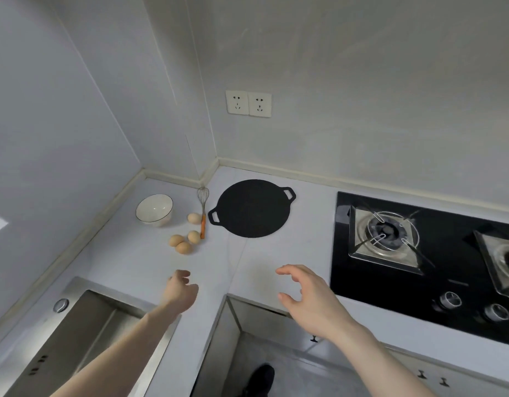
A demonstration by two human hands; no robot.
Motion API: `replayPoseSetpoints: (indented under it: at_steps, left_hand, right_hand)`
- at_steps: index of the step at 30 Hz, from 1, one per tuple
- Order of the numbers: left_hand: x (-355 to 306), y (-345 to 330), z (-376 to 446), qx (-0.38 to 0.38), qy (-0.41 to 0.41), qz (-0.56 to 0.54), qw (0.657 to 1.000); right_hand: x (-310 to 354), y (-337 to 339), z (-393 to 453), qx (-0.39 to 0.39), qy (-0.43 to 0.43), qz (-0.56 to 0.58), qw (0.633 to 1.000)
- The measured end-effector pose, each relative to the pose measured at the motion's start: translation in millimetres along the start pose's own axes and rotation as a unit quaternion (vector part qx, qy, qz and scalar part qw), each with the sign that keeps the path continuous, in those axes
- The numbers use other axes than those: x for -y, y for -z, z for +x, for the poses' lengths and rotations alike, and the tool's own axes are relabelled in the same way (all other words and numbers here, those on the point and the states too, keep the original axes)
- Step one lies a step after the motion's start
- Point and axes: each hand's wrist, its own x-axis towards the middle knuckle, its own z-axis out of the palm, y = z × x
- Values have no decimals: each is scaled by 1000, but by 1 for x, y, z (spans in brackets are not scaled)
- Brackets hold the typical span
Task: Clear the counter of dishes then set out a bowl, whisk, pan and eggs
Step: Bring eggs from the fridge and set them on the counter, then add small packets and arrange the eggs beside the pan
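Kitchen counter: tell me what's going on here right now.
A person stands at the corner counter with both hands held over it, holding nothing. The left hand and right hand have relaxed fingers. Set out near the corner are a white bowl, a whisk, a flat black pan and four eggs. No other dishes show on the counter. A sink lies left, a gas stove right.

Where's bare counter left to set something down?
Bare patches: between the eggs and both hands, and between the pan and stove. Crowded: bowl, whisk and eggs cluster tightly left of the pan.
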Motion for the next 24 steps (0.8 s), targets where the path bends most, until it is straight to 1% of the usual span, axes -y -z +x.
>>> replayPoseSetpoints:
  at_steps: [2, 3, 6, 9, 12, 17, 21, 24]
  left_hand:
    - [-15, -11, -44, 30, -99, 94, 990]
    - [-25, -18, -67, 49, -137, 120, 982]
    - [-57, -46, -131, 100, -237, 167, 952]
    - [-89, -77, -186, 126, -337, 208, 909]
    - [-130, -121, -249, 156, -440, 237, 852]
    - [-196, -192, -342, 200, -568, 243, 760]
    - [-246, -262, -415, 249, -652, 251, 671]
    - [-274, -309, -459, 281, -695, 245, 614]
  right_hand:
    - [-9, 8, -28, -14, 5, 2, 1000]
    - [-16, 13, -44, -22, 5, 2, 1000]
    - [-38, 30, -93, -49, 2, 9, 999]
    - [-61, 51, -139, -85, -11, 23, 996]
    - [-95, 79, -195, -142, -43, 41, 988]
    - [-146, 131, -274, -243, -101, 67, 963]
    - [-195, 169, -347, -342, -155, 84, 923]
    - [-222, 192, -400, -391, -197, 87, 895]
